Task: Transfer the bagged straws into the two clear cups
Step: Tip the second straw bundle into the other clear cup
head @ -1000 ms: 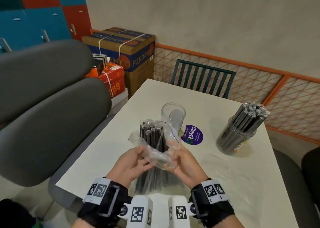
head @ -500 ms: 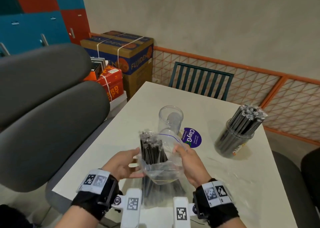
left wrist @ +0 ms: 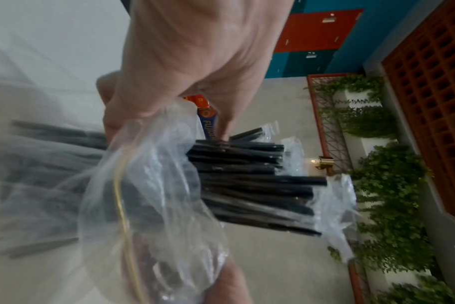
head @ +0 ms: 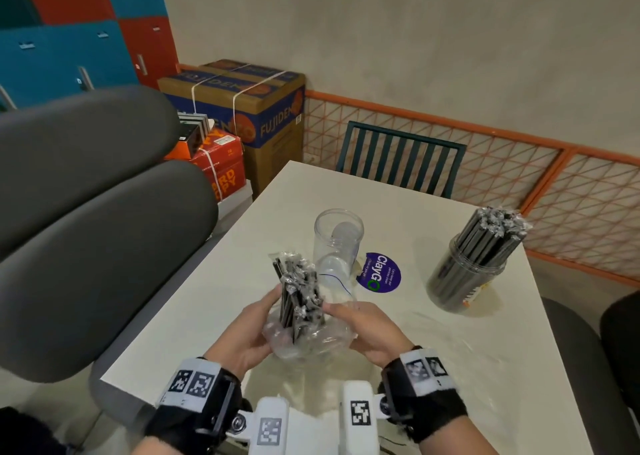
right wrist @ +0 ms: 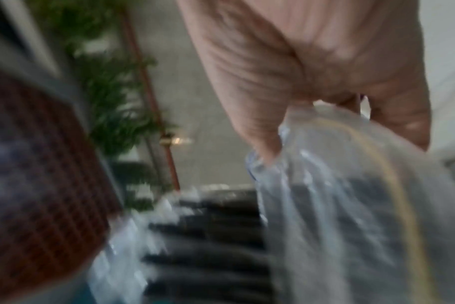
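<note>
A bundle of black wrapped straws (head: 298, 292) sticks up out of a crumpled clear plastic bag (head: 311, 344) over the near part of the white table (head: 433, 368). My left hand (head: 266, 316) grips the bag and straws from the left, thumb against the bundle (left wrist: 247, 185). My right hand (head: 349, 319) pinches the bag's (right wrist: 325, 195) right side. Just behind the bag an empty clear cup (head: 337, 243) stands upright. At the table's right, a second clear cup (head: 464, 281) is packed with black straws. The right wrist view is blurred.
A purple round ClayGo sticker (head: 379, 276) lies on the table between the cups. A grey padded seat (head: 97, 247) runs along the table's left edge. A dark slatted chair (head: 401, 160) stands at the far end, with an orange mesh fence (head: 554, 191) behind.
The bag has been pushed down along the straws, baring more of their tops. Both hands have shifted lower on the bag and nearer to me.
</note>
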Action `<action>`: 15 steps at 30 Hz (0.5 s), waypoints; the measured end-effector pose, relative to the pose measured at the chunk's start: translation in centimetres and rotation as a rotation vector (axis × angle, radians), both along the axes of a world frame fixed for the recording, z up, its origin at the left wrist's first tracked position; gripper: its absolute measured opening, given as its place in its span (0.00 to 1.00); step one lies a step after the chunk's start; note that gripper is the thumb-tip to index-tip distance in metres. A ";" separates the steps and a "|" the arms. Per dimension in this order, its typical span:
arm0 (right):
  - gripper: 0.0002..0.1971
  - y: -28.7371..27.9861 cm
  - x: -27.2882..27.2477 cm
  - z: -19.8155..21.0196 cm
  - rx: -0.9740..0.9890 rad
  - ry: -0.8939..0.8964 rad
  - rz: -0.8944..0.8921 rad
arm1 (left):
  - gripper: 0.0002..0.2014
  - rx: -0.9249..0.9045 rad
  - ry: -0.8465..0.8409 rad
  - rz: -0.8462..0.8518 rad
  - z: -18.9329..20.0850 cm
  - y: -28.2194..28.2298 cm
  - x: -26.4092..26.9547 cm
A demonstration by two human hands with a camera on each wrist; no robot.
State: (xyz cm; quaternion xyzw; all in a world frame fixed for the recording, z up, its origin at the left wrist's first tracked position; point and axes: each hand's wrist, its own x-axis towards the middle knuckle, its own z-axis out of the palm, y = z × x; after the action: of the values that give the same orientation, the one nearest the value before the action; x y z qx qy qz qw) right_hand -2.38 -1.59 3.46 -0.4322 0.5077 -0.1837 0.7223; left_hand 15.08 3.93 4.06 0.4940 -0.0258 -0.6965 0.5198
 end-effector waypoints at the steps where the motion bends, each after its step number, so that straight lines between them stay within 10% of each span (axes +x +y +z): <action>1: 0.17 -0.1 0.4 -0.3 -0.061 0.094 -0.022 | 0.14 0.009 -0.038 0.030 -0.1 -0.1 -0.1; 8: 0.14 -0.9 2.0 -3.5 0.160 0.014 -0.279 | 0.20 0.102 0.088 0.183 -3.9 0.1 1.0; 15: 0.29 -1.8 1.1 -3.1 0.182 -0.103 -0.224 | 0.23 0.269 -0.068 -0.119 -2.1 2.1 -0.4</action>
State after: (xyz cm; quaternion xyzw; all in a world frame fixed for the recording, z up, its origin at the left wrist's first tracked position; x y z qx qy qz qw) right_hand -1.28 -3.41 0.37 -0.2954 0.5297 -0.2384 0.7585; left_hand 14.72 6.05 1.92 0.5799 0.0208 -0.7063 0.4056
